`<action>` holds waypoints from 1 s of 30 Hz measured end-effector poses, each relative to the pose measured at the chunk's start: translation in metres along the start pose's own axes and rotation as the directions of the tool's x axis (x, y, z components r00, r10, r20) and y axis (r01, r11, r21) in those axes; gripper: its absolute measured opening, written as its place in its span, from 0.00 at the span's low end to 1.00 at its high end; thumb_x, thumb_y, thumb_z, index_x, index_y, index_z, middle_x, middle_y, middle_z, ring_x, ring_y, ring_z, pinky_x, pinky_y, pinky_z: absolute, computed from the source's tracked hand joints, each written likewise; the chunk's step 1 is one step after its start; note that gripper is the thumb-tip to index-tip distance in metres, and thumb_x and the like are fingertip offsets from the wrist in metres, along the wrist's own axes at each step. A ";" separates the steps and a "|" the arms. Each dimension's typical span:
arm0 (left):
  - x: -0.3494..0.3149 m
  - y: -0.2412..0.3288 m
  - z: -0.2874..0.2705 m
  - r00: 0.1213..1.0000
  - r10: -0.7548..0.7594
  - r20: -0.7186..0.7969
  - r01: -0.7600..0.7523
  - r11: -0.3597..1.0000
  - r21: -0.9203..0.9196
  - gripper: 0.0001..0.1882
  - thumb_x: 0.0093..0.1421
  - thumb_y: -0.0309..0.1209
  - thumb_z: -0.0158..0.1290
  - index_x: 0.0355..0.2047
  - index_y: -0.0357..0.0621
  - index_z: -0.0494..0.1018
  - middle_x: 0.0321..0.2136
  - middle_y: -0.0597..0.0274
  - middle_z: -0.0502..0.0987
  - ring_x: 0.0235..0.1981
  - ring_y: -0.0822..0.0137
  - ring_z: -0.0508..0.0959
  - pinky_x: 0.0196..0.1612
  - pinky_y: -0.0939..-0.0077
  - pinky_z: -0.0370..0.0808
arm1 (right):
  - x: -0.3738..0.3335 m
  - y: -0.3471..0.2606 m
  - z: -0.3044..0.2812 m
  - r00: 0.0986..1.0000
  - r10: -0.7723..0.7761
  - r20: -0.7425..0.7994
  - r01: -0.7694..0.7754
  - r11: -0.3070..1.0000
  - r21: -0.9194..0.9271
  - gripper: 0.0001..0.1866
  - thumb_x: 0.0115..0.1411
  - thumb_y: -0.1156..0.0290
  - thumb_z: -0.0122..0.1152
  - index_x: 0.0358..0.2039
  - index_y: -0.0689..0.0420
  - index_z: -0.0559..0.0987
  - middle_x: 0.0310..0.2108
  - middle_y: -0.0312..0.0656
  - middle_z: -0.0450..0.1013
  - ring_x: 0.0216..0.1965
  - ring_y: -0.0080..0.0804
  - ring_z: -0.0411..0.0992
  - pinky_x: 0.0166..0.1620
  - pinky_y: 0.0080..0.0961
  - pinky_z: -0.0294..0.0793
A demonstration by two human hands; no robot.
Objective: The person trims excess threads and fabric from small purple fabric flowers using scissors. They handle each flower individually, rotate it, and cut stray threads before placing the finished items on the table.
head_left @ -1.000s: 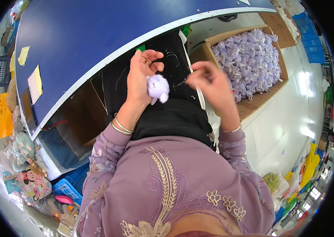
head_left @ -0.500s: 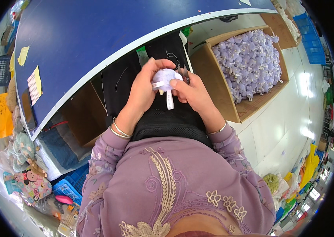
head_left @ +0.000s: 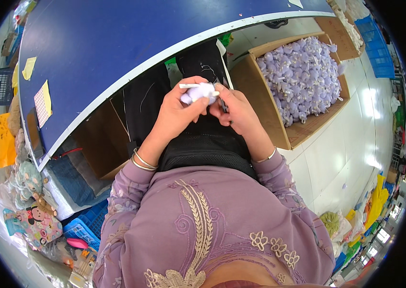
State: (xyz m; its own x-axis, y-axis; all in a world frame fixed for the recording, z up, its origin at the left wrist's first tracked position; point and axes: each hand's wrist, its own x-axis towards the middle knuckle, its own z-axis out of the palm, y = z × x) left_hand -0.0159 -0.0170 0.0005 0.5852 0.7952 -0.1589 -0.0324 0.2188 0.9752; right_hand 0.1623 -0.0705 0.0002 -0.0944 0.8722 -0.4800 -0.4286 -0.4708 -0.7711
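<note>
Above my lap, my left hand is closed on a small fluffy lavender plush toy, thumb on its near side. A white ribbon label sticks out of the toy toward the left. My right hand has its thumb and forefinger at the toy's right side, by a small cream-coloured bit. Dark metal thread snips are held in the curled fingers of that same hand, blades mostly hidden. Whether the blades touch the toy I cannot tell.
An open cardboard box at the right holds a heap of lavender plush toys. Ahead is a blue table with a white edge. Lower left stands a blue plastic crate. Loose threads lie on my black trousers.
The plush toy has been turned over: its label, hanging toward me before, now points left. My left thumb has come round to the near side, and the snips' tips have swung downward.
</note>
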 end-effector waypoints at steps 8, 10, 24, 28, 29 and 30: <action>0.006 -0.006 -0.005 0.965 -0.254 0.066 0.263 0.921 -0.287 0.28 0.70 0.49 0.36 0.48 0.34 0.70 0.29 0.56 0.77 0.20 0.70 0.76 0.18 0.83 0.70 | -0.002 0.008 0.005 0.886 -0.463 -0.023 0.414 0.813 -0.410 0.08 0.60 0.69 0.62 0.33 0.59 0.73 0.23 0.27 0.66 0.25 0.10 0.60 0.29 0.11 0.60; 0.006 0.001 -0.003 0.962 -0.258 0.090 0.273 0.907 -0.321 0.31 0.70 0.52 0.32 0.47 0.34 0.71 0.29 0.55 0.78 0.20 0.69 0.77 0.18 0.82 0.70 | 0.001 0.008 0.004 0.891 -0.449 -0.067 0.380 0.817 -0.434 0.07 0.61 0.70 0.62 0.31 0.59 0.74 0.24 0.27 0.67 0.25 0.10 0.61 0.28 0.12 0.60; 0.003 -0.002 0.001 0.977 -0.195 0.086 0.198 0.980 -0.031 0.32 0.70 0.53 0.31 0.40 0.35 0.73 0.28 0.55 0.80 0.16 0.72 0.73 0.17 0.84 0.65 | 0.000 0.002 0.008 0.947 -0.316 -0.058 0.296 0.930 -0.218 0.07 0.62 0.69 0.60 0.33 0.59 0.74 0.23 0.29 0.68 0.24 0.12 0.62 0.27 0.13 0.60; 0.005 -0.002 -0.003 0.959 -0.277 0.052 0.282 0.949 -0.143 0.30 0.68 0.53 0.37 0.35 0.37 0.75 0.26 0.59 0.80 0.17 0.74 0.73 0.17 0.83 0.65 | 0.000 0.000 0.009 0.955 -0.291 -0.050 0.275 0.939 -0.205 0.09 0.62 0.67 0.60 0.35 0.60 0.74 0.23 0.31 0.69 0.24 0.14 0.65 0.28 0.14 0.64; 0.004 -0.005 -0.006 0.957 -0.282 0.060 0.288 0.945 -0.157 0.30 0.68 0.53 0.37 0.35 0.37 0.75 0.26 0.59 0.80 0.17 0.75 0.73 0.17 0.83 0.65 | 0.002 0.002 0.005 0.958 -0.283 -0.045 0.265 0.936 -0.234 0.09 0.62 0.67 0.60 0.35 0.60 0.74 0.24 0.31 0.70 0.25 0.15 0.66 0.28 0.14 0.65; 0.004 -0.006 -0.007 0.955 -0.288 0.069 0.296 0.940 -0.171 0.30 0.68 0.53 0.38 0.35 0.37 0.75 0.26 0.59 0.79 0.17 0.75 0.73 0.17 0.83 0.65 | 0.004 0.005 0.003 0.961 -0.274 -0.043 0.254 0.931 -0.262 0.10 0.62 0.66 0.60 0.35 0.60 0.74 0.24 0.32 0.70 0.25 0.15 0.67 0.29 0.14 0.66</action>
State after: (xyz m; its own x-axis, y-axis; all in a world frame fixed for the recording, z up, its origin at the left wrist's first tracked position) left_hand -0.0187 -0.0110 -0.0072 0.6239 0.6576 -0.4223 0.0040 0.5376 0.8432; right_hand 0.1575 -0.0694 -0.0044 0.0650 0.9612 -0.2680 -0.1875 -0.2520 -0.9494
